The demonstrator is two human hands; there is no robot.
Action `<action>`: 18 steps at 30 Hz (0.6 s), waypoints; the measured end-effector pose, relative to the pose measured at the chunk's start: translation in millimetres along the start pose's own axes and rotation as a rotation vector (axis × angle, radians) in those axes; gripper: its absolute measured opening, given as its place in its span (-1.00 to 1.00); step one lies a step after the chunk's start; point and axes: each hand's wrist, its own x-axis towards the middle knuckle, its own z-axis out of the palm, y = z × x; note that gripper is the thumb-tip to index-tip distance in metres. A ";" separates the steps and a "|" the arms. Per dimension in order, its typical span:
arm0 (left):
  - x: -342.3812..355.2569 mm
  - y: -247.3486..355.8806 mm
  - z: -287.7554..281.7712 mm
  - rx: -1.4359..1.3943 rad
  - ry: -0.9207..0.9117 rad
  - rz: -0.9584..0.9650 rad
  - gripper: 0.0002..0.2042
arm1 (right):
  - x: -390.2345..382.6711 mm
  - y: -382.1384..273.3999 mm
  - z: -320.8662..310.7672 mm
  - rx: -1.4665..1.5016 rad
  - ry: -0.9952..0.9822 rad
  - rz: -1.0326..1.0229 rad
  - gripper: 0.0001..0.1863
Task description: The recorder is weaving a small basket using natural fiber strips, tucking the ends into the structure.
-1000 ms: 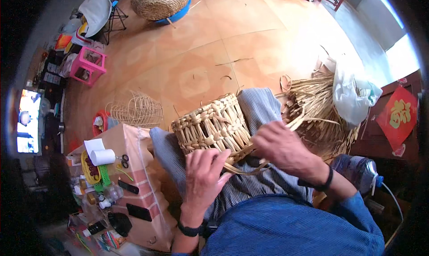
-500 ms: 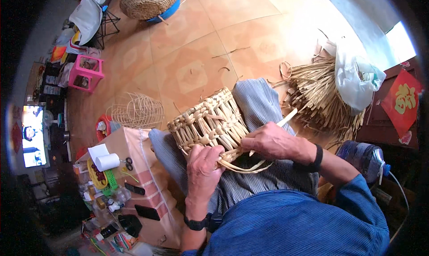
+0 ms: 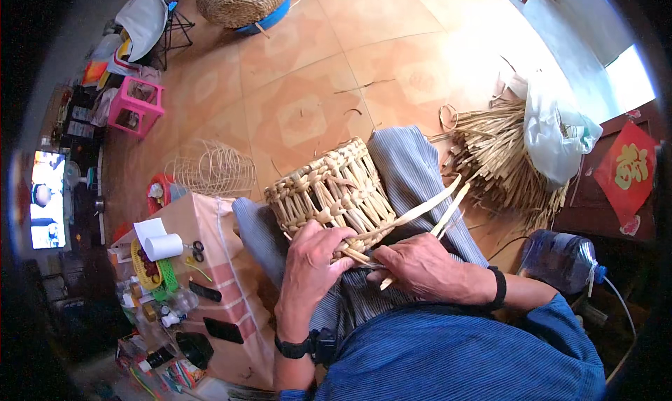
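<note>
At the far left of my feed glows a lit rectangular screen (image 3: 47, 199), and a pink square plastic stool (image 3: 136, 107) stands on the tan tiled floor (image 3: 294, 114). Next comes a table covered in tan-and-pink cloth (image 3: 183, 215): near its far edge I make out a white paper roll (image 3: 164, 247) beside dark-handled scissors (image 3: 198, 250), while a black rectangular phone (image 3: 224, 330) lies close to its right edge, presumably for easy reach.

I see the left hand (image 3: 311, 261) at the near rim of an open-sided basket of pale plaited plant strips (image 3: 339, 206), fingers curled over that rim and thumb pressing from below, pinching rim and strip ends together, I judge to steady the weave. The basket rests tilted on the lap, on grey-blue striped cloth (image 3: 406, 166), which seems to leave both palms free of its weight. To its right, the right hand (image 3: 423, 268) is closed on a pale flat strip (image 3: 448, 215) whose ends poke out on both sides; its palm is hidden from me. Another long strip (image 3: 420, 208) slants from the rim toward a fanned bundle of dry stalks (image 3: 493, 145), partly covered by a white plastic bag (image 3: 553, 138), apparently kept close as stock
</note>
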 end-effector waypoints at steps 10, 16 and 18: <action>-4.0 -5.0 5.0 0.019 0.036 -0.026 -0.41 | 43.1 37.2 -40.1 -0.107 0.122 -0.035 -0.91; -21.7 -5.4 10.8 0.208 0.071 0.163 -0.19 | 53.2 48.4 -25.5 -0.110 0.184 -0.009 -0.91; -26.3 -3.1 19.2 0.265 0.095 0.177 -0.20 | 58.4 44.8 -27.8 -0.141 0.196 -0.034 -0.93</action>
